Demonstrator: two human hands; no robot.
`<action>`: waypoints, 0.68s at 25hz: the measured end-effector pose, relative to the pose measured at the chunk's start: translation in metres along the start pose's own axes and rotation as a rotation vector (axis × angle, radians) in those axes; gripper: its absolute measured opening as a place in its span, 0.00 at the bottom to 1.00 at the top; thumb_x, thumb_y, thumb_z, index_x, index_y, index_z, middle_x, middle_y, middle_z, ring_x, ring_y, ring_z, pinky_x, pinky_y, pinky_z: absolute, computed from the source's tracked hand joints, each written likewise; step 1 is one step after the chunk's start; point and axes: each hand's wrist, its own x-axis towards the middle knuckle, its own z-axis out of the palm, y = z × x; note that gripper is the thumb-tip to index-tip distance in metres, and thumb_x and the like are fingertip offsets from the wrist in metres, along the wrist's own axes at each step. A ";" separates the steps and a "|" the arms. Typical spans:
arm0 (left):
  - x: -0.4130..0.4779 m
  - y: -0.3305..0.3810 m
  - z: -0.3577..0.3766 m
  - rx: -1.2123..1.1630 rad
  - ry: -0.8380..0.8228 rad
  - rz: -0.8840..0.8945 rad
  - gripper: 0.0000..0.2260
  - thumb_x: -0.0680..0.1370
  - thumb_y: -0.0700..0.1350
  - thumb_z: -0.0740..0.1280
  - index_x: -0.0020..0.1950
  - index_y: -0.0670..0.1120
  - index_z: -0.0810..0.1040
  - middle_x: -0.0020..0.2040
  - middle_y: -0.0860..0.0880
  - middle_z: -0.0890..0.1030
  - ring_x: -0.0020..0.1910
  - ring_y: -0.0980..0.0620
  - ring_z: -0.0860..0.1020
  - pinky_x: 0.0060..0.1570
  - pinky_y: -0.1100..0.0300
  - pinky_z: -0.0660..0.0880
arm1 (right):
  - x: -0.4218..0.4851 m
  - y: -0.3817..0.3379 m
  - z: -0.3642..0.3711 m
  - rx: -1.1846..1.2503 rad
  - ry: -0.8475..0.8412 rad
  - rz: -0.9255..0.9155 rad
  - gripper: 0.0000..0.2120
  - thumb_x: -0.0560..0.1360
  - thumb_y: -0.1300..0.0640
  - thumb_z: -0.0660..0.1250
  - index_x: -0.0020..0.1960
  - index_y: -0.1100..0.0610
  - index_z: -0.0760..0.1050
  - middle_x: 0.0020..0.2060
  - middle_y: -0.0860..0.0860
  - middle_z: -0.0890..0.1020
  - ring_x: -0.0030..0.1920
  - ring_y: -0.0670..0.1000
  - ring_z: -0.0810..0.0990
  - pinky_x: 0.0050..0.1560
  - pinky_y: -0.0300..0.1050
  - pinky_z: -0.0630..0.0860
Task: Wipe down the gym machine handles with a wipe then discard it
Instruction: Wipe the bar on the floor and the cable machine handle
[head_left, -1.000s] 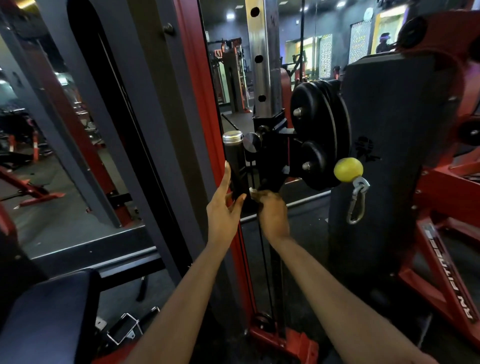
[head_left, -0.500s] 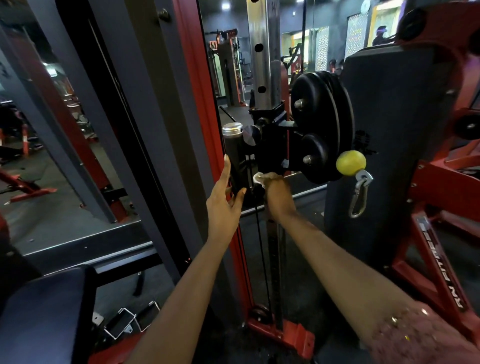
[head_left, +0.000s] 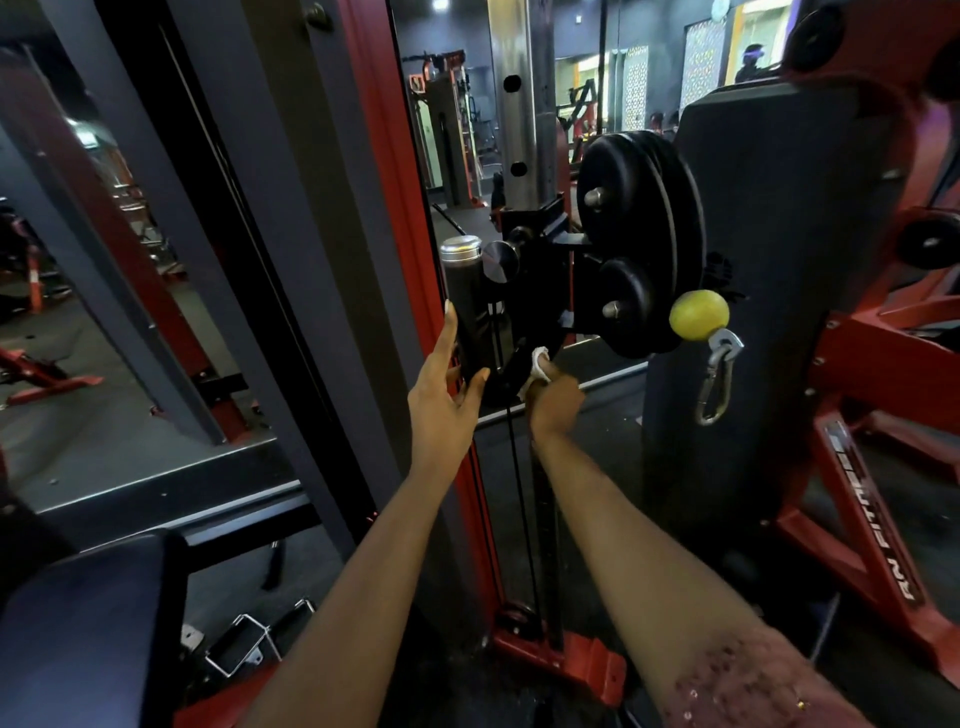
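— Between the two hands, what stands there?

— From the head view, a black upright handle (head_left: 470, 306) with a silver cap on top. The left hand (head_left: 441, 395) is spread open against the handle's left side, fingers stretched upward along it and thumb hooked toward its lower front. It grips nothing.

— And the other hand?

— The right hand (head_left: 553, 397) is curled into a fist around a white wipe (head_left: 540, 364). A wad of the wipe pokes out above the knuckles and presses on a dark part of the machine just right of the handle. A thin black cable (head_left: 514, 467) runs down between the two wrists.

— Anything past the right hand?

— Up and to its right, black pulley discs (head_left: 641, 228) on the carriage, then a yellow ball (head_left: 698, 314) with a silver carabiner (head_left: 717, 379) hanging under it. Above both hands a steel post with holes (head_left: 514, 104) rises.

— Near the left hand?

— A red frame upright (head_left: 384, 156) just beyond it. Lower left of that forearm, a dark padded seat (head_left: 88, 623).
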 end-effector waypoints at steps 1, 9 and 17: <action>0.000 -0.001 -0.001 0.004 0.001 0.005 0.36 0.75 0.35 0.67 0.72 0.55 0.48 0.56 0.65 0.68 0.50 0.77 0.71 0.50 0.82 0.66 | -0.007 0.000 0.008 0.104 0.062 -0.004 0.17 0.77 0.65 0.57 0.64 0.57 0.72 0.60 0.60 0.76 0.60 0.59 0.74 0.58 0.44 0.70; 0.000 -0.004 -0.002 0.013 0.006 0.026 0.35 0.75 0.37 0.68 0.73 0.52 0.50 0.54 0.70 0.66 0.46 0.76 0.71 0.46 0.81 0.67 | -0.085 -0.010 0.026 0.752 0.277 0.073 0.13 0.75 0.69 0.61 0.55 0.60 0.79 0.40 0.47 0.81 0.42 0.38 0.78 0.48 0.31 0.74; 0.001 -0.004 -0.003 0.014 0.001 0.010 0.36 0.75 0.37 0.68 0.73 0.53 0.48 0.54 0.70 0.65 0.51 0.68 0.73 0.51 0.79 0.68 | -0.052 -0.015 0.022 0.699 0.201 0.332 0.10 0.76 0.65 0.61 0.52 0.59 0.80 0.41 0.54 0.83 0.40 0.47 0.79 0.43 0.37 0.75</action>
